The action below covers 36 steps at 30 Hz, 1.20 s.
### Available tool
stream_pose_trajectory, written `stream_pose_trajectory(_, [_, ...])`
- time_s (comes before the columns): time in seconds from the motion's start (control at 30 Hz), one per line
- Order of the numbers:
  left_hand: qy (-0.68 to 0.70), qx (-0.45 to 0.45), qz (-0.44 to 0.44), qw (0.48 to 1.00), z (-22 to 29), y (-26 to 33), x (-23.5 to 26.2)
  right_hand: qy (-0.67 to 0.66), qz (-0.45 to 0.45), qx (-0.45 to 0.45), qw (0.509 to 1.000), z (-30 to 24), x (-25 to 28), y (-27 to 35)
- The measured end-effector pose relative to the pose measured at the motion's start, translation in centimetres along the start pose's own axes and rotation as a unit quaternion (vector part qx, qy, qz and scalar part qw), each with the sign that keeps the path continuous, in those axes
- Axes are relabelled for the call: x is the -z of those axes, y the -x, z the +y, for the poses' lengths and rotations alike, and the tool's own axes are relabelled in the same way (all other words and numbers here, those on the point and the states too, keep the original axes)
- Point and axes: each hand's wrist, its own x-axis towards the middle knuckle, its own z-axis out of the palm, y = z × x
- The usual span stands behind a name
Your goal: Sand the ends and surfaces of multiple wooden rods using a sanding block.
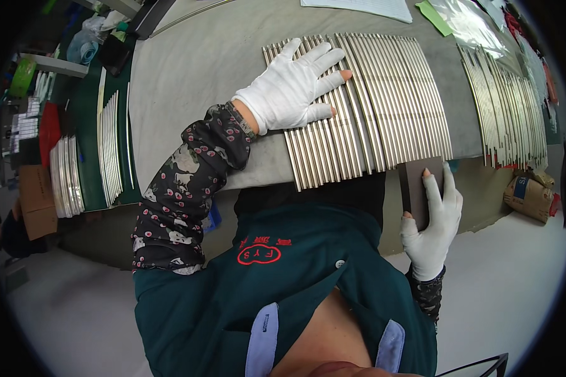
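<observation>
A row of long silver metal rods (399, 94) lies side by side across the grey table, with their near ends at the front edge. My left hand (289, 88), in a white glove with some bare fingertips, rests flat on the left part of the row with its fingers spread. At the row's near right corner, my gloved right hand (435, 220) grips a flat dark grey block (416, 185). The block's upper edge meets or nearly meets the near rod ends; whether it touches them I cannot tell.
More metal rods (506, 113) lie at the right end of the table (176, 94). White paper (365, 7) and a green strip (435, 17) are at the far edge. Leftward are further rods (110, 147) on a green surface and a cardboard box (36, 198). A brown sack (527, 198) stands low right.
</observation>
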Motion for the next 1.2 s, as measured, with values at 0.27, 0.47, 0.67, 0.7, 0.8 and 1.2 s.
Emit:
stream_pose_trajectory(0.27, [0.008, 0.009, 0.0, 1.0, 0.0, 0.6, 0.2, 0.004, 0.0, -0.002, 1.0, -0.2, 0.1, 0.1])
stream_pose_trajectory(0.47, [0.023, 0.012, 0.007, 1.0, -0.2, 1.3, 0.4, -0.003, -0.004, 0.002, 1.0, -0.6, 0.0, 0.1])
stream_pose_trajectory(0.67, [0.004, 0.012, 0.004, 1.0, -0.2, 0.8, 0.2, -0.005, -0.008, 0.002, 1.0, -1.0, -0.3, -0.3])
stream_pose_trajectory(0.7, [0.004, 0.012, 0.004, 1.0, -0.2, 0.7, 0.1, -0.007, -0.01, 0.001, 1.0, -1.1, -0.3, -0.4])
stream_pose_trajectory(0.8, [0.016, 0.016, 0.002, 1.0, -0.3, 0.5, 0.1, -0.005, -0.008, 0.009, 1.0, -1.4, -0.4, -0.6])
stream_pose_trajectory(1.2, [0.118, -0.066, 0.003, 0.991, 4.9, 0.5, 1.4, 0.009, 0.035, 0.005, 0.999, 0.4, 0.0, -0.5])
